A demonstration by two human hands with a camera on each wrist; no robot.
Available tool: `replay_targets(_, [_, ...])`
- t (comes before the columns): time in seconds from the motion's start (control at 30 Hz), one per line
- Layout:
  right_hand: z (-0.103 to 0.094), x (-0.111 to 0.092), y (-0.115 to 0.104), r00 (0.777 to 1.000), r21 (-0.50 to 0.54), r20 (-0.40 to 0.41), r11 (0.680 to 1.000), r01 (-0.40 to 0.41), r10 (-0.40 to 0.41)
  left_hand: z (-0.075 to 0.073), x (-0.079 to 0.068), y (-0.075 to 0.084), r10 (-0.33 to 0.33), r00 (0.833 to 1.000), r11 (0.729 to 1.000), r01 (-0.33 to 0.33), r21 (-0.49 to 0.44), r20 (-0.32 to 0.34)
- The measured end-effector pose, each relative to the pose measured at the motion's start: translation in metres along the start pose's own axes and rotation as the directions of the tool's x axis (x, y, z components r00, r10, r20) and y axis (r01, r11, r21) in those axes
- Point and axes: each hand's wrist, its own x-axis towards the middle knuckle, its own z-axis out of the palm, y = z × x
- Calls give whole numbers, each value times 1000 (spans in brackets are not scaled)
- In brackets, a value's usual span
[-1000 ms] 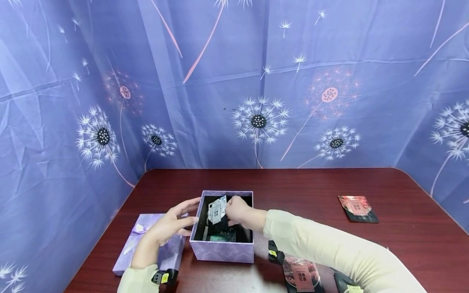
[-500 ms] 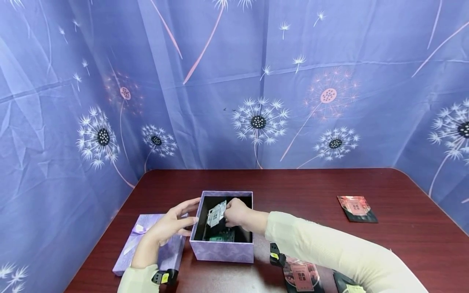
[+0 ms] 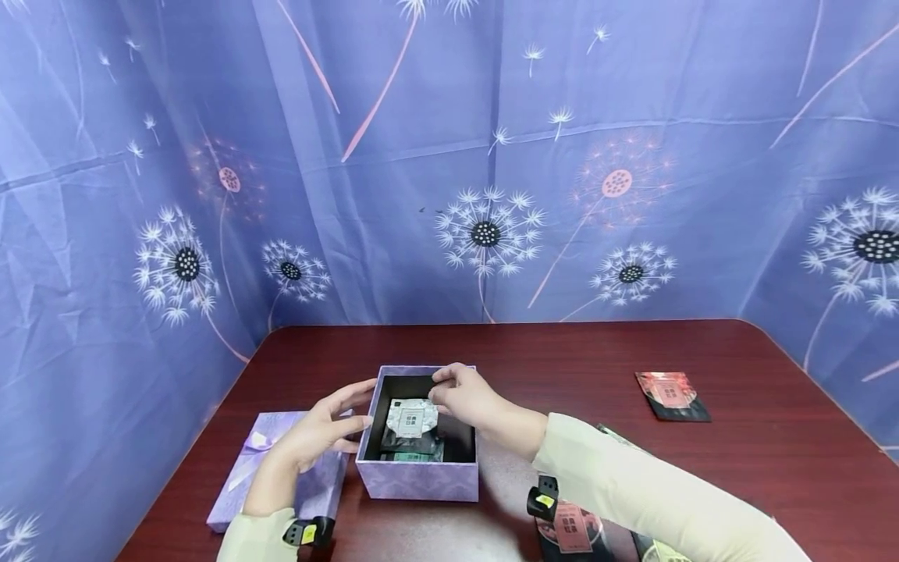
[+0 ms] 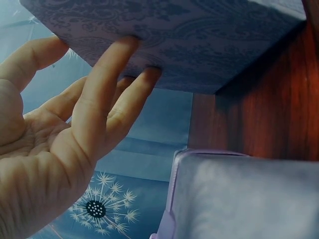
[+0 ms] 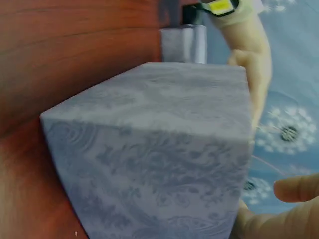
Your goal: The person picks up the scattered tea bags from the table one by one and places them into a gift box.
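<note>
A purple patterned box (image 3: 421,481) stands uncovered on the table, its inside black. In it lies a white-and-black tea sachet (image 3: 412,419), label up, over a green-edged sachet (image 3: 414,457). My left hand (image 3: 319,428) is at the box's left side; in the left wrist view, straight fingertips touch the patterned wall (image 4: 174,45). Over the box's right rim is my right hand (image 3: 477,398), fingers loosely bent and holding nothing. Much of that hand is cut off or hidden behind the box in the right wrist view.
The purple lid (image 3: 323,484) with its ribbon bow lies left of the box, partly under my left forearm. A red-and-black sachet (image 3: 674,394) lies at the right. Another red sachet (image 3: 572,529) and a yellow-labelled one (image 3: 660,553) lie partly under my right sleeve.
My right hand has let go of the white-and-black sachet and risen to the box's right rim. The sachet now lies flatter in the box. The left hand stays against the box.
</note>
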Motion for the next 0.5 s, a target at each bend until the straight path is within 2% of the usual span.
replay_targets(0.1, [-8,-2,0,1000,163,-8,987,3,-2,-1,0,0,2,1000,1000,-2,0,-3])
replay_targets(0.17, [-15,-2,1,1000,230,7,973,18,-21,-1,0,1,3,1000,1000,-3,2,-4])
replay_targets(0.37, [-38,-4,7,983,243,52,957,160,-178,1,-2,1,-7,1000,1000,7,1,-4])
replay_targets(0.5, [-53,-9,3,962,251,18,932,260,-273,1,-2,0,4,1000,1000,-5,-6,-5])
